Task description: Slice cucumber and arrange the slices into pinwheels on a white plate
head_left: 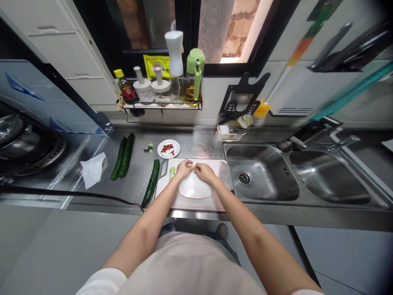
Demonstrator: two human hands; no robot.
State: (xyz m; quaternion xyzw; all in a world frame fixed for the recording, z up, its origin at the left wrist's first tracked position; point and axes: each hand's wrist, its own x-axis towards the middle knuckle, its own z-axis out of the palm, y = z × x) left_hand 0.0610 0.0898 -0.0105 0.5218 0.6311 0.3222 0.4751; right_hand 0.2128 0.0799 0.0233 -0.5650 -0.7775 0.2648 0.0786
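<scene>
Above a white plate (pixel 195 189) my two hands meet, their fingertips close together. My left hand (pixel 184 168) pinches a small pale-green cucumber slice (pixel 193 165). My right hand (pixel 204 172) has its fingers closed at the same slice; the fingers partly hide it. Beneath the plate lies a white cutting board (pixel 165 189). More cucumber slices (pixel 172 173) lie in a short row on the board, left of the plate. A whole dark-green cucumber (pixel 151 184) rests along the board's left edge.
Farther left lie two whole cucumbers (pixel 123 157) and a crumpled white tissue (pixel 93 170). Behind the board are a small plate (pixel 177 145) of red bits and some cucumber scraps (pixel 149 146). A double sink (pixel 260 170) is on the right. A condiment rack (pixel 162 106) hangs behind.
</scene>
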